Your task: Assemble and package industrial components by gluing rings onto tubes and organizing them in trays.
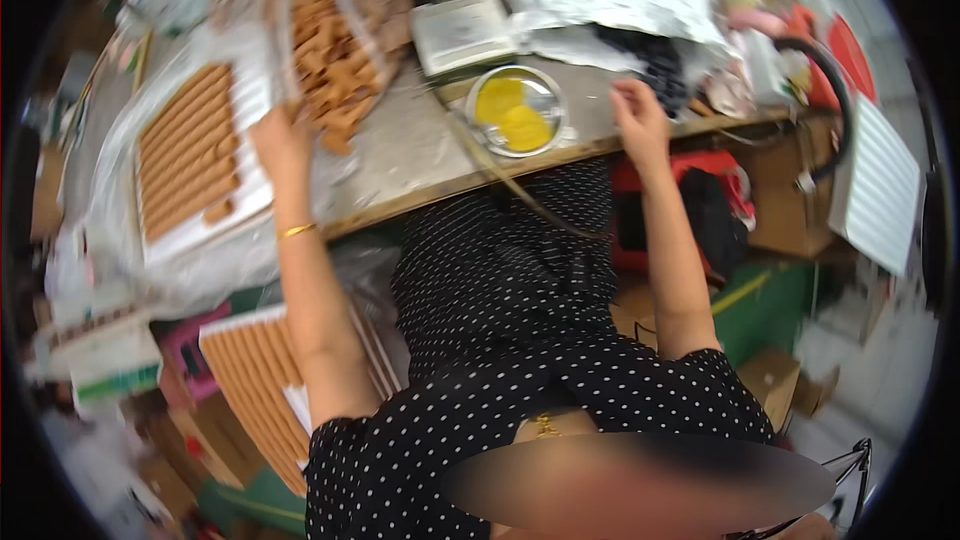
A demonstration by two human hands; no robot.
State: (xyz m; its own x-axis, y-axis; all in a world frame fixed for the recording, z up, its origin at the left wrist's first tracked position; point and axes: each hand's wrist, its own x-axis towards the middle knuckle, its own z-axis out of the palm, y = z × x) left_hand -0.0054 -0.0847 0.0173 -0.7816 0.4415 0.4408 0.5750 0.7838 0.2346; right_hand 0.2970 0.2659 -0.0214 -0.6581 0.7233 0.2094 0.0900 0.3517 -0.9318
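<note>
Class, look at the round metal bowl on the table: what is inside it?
The metal bowl holds something yellow, in two patches with bare shiny metal at the right. The blur hides what the yellow stuff is.

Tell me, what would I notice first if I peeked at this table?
Probably the rows of tan sticks packed in a white tray on the left, with the left hand beside a loose heap of them. Next, the shiny metal bowl of yellow stuff in the middle, and the right hand raised near the table edge.
</note>
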